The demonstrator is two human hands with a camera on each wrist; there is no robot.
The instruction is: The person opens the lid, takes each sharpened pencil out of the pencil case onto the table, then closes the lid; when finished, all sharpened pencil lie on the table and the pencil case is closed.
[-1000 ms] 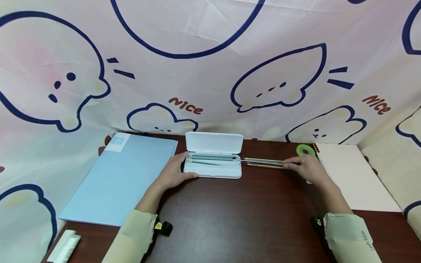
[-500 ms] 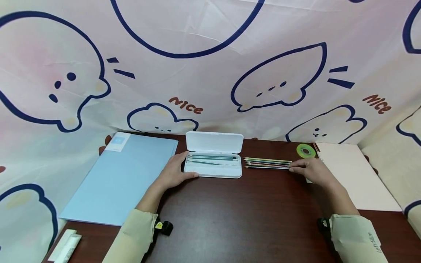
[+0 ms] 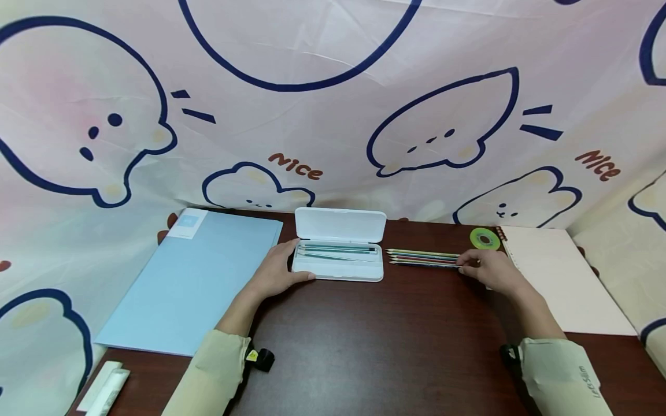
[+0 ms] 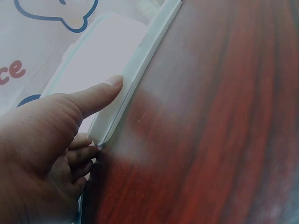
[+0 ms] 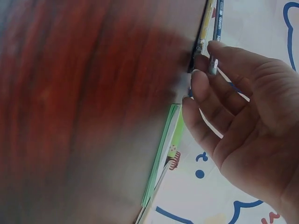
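Observation:
A white plastic pencil case [image 3: 354, 274] stands with its lid raised in the middle of the head view, with a few green pencils [image 3: 338, 250] in its tray. My left hand [image 3: 276, 271] grips the case's left end, the thumb on its front edge and the other fingers by the end wall. Several coloured pencils [image 3: 421, 257] lie side by side to the right of the case, tips toward it. At their blunt ends is my right hand [image 3: 491, 271]. In the right wrist view its thumb and fingers pinch a dark pencil [image 5: 219, 21] near the end.
A blue folder [image 3: 208, 277] lies at the left on the dark wooden table [image 3: 374, 346]. Two white packets [image 3: 106, 388] rest at the front left. Toward the right are a green tape roll [image 3: 485, 238] and a spiral notebook [image 3: 567, 277]. Patterned cloth hangs behind.
My right hand has shifted right from a second ago. The pencils' tips were at the case's edge and now lie a little apart from it, fanned wider. My left hand stays put.

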